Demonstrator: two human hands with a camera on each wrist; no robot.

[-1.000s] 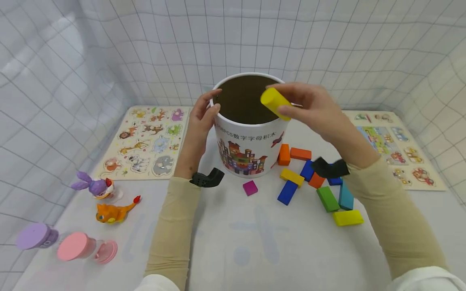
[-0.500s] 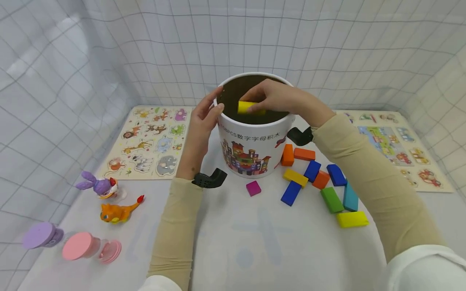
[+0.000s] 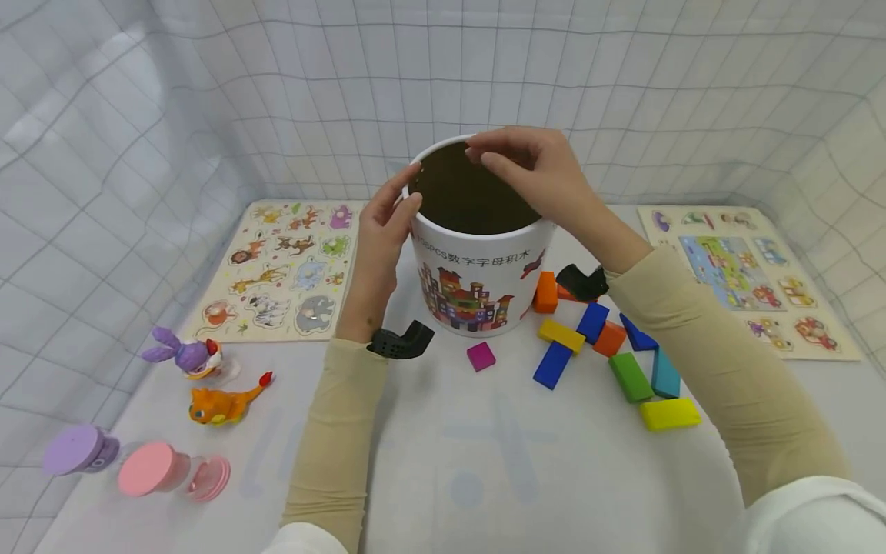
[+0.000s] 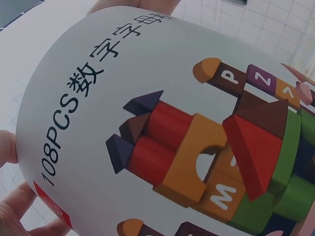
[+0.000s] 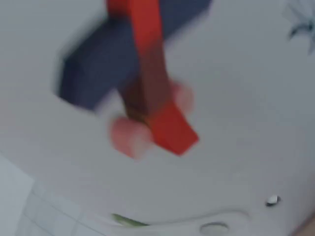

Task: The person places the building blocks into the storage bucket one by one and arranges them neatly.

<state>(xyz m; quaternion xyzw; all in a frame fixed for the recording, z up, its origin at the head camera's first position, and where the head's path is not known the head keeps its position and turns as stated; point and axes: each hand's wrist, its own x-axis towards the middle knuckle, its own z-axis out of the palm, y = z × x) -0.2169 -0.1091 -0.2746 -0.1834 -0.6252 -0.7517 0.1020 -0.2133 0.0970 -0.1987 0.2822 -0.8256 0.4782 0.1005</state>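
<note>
A large white bucket (image 3: pixel 477 250) printed with a block castle stands upright, its dark inside facing up. My left hand (image 3: pixel 382 231) grips its left rim, thumb on the near side and fingers along the edge. The left wrist view is filled by the bucket's printed wall (image 4: pixel 98 128), with the left fingers (image 4: pixel 15 216) at its side. My right hand (image 3: pixel 543 173) hovers over the right part of the opening, fingers loosely bent and nothing visible between them. Blurred bucket print (image 5: pixel 172 128) fills the right wrist view. The bucket's contents are hidden in shadow.
Several coloured blocks (image 3: pixel 630 377) lie right of the bucket, and a magenta block (image 3: pixel 481 355) in front. Picture puzzle boards lie left (image 3: pixel 284 269) and right (image 3: pixel 747 277). At left are a purple-eared figure (image 3: pixel 183 354), an orange figure (image 3: pixel 224 404) and lidded tubs (image 3: pixel 148 469).
My right hand carried a yellow cylinder block into the bucket and let it go; the block is out of sight. The hand has risen back up. My left hand stays on the rim.
</note>
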